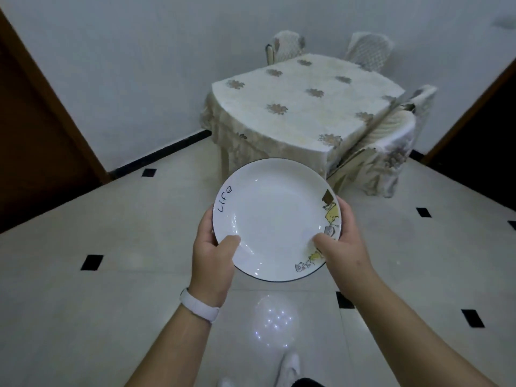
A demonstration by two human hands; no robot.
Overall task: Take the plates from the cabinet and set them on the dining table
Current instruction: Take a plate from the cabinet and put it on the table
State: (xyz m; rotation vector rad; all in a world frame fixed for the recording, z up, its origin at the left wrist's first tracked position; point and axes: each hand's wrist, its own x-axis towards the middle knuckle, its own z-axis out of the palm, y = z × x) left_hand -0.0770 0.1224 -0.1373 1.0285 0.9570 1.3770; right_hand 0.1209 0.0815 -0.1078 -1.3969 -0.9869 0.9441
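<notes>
On my feed, a plain pale grey wall (pixel 125 65) meets a glossy cream tiled floor (pixel 83 303) along a black skirting strip (pixel 162 155). Small black diamond inlays (pixel 92 262) dot the tiles. A dark brown wooden door (pixel 33 135) fills the left edge. A dining table (pixel 301 107) draped in cream cloth with brown flower prints stands against the wall, with cloth-covered chairs (pixel 391 152) around it. A cluster of white light glints (pixel 275 321) shows on the floor.

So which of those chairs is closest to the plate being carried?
The chair at the dining table's near right corner; the others stand farther back around the table.
</notes>
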